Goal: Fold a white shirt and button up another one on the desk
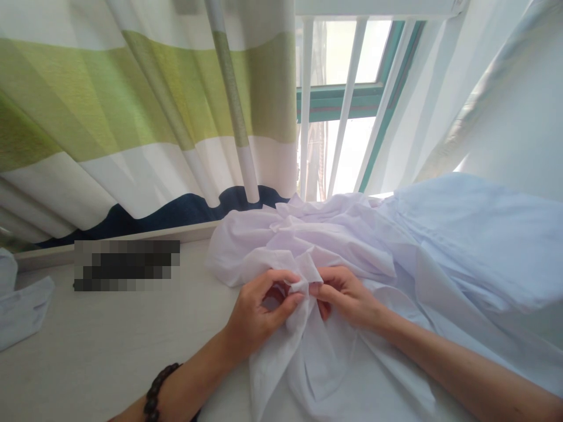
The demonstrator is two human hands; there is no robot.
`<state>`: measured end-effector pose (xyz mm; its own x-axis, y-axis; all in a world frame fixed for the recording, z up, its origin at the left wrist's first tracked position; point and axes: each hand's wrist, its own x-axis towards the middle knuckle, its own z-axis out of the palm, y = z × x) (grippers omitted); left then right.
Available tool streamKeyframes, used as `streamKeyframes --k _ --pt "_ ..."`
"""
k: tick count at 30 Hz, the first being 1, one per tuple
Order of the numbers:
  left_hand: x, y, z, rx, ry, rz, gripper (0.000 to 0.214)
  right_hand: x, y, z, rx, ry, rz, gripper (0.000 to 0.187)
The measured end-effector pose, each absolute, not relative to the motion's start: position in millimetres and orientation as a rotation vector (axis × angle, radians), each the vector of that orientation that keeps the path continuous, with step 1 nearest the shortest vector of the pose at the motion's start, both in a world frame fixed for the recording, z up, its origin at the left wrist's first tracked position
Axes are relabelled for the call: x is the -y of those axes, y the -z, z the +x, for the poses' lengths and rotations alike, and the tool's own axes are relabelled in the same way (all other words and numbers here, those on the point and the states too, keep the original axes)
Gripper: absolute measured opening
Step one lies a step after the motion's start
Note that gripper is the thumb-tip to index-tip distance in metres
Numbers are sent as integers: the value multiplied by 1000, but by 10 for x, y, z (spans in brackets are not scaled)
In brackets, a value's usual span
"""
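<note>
A thin white cloth [352,240] lies crumpled on a pale table [109,346], spreading from the middle to the right edge. My left hand [257,313] pinches a small fold of this cloth between thumb and fingers. My right hand [347,296] grips the same fold right beside it, fingers curled shut, so both hands meet at one bunched point near the table's middle. A dark bead bracelet [156,392] sits on my left wrist.
A striped curtain [145,111] in white, green and navy hangs behind the table on the left. A barred window [347,105] is behind the cloth. Another white fabric piece [20,305] lies at the left edge. A blurred dark object [126,265] rests near the sill.
</note>
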<state>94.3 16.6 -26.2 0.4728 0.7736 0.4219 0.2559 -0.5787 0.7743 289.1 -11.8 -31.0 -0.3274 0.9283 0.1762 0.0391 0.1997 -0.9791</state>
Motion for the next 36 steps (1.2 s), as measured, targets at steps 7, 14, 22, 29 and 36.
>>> streamKeyframes --k 7,14,22,29,36 --pt "-203 244 946 -794 -1137 2263 12 111 366 2857 1412 -1233 -937 31" --pt "-190 231 941 -759 -1420 2364 7 118 347 2843 1424 -1249 -961 28" --pt "-225 281 933 -736 -1250 2333 9 120 330 2881 1423 -1355 -898 25" --pt "-218 264 944 -718 -1284 2372 11 77 292 2916 1293 -1429 -867 20" --pt "-230 259 934 -716 -1245 2345 15 62 341 2900 1353 -1457 -887 23"
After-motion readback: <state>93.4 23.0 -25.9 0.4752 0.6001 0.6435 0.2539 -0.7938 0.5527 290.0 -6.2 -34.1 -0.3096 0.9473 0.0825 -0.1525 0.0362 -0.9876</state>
